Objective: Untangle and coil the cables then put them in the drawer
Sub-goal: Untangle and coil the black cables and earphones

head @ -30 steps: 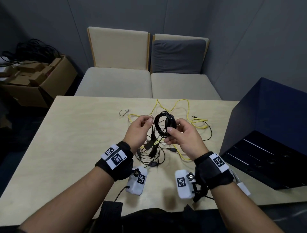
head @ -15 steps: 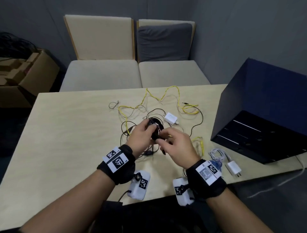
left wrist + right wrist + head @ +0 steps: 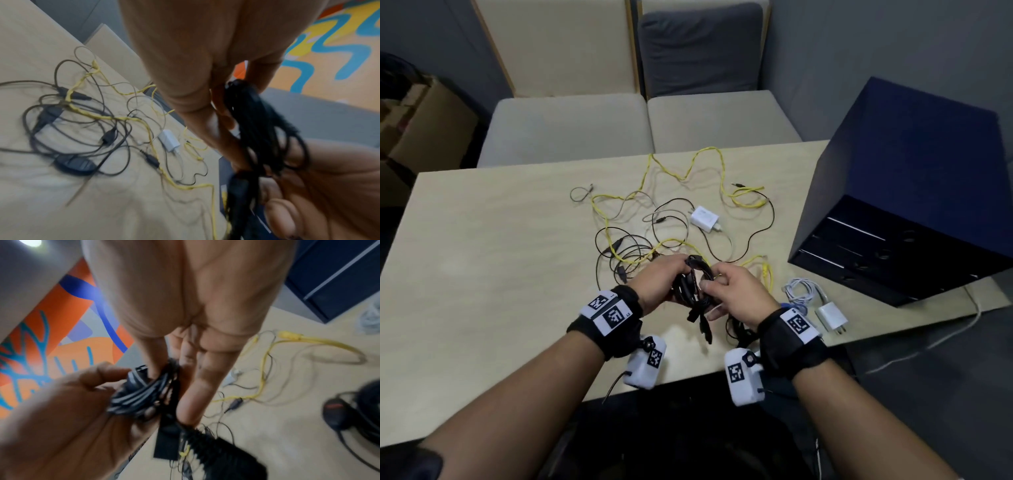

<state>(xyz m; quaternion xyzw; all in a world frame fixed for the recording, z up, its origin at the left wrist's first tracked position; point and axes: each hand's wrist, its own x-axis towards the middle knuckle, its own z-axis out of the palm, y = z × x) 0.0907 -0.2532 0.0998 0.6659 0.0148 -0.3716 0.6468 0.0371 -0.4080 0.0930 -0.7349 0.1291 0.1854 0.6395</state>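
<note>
A coiled black cable [image 3: 693, 287] hangs between both hands above the table's near edge, its plug ends dangling below. My left hand [image 3: 659, 281] grips the coil from the left; in the left wrist view its fingers [image 3: 222, 104] curl round the black cable [image 3: 261, 123]. My right hand [image 3: 732, 291] pinches the coil from the right, and its fingers [image 3: 195, 386] hold the black cable [image 3: 144, 391] in the right wrist view. A tangle of yellow cable [image 3: 674, 174] and thin black cables [image 3: 633, 246] lies on the table behind. The dark blue drawer unit [image 3: 904, 192] stands at the right, drawers closed.
A white charger [image 3: 704, 218] lies amid the tangle. A coiled white cable with charger [image 3: 815, 301] sits near the drawer unit. A black puck-shaped device [image 3: 75, 164] lies on the wooden table [image 3: 482, 257]. Two cushioned chairs [image 3: 637, 123] stand behind; cardboard boxes [image 3: 421, 123] at far left.
Both hands have brought the black coil down and nearer the table's front edge. The head view has tilted down and right, showing more of the drawer unit and the white cable.
</note>
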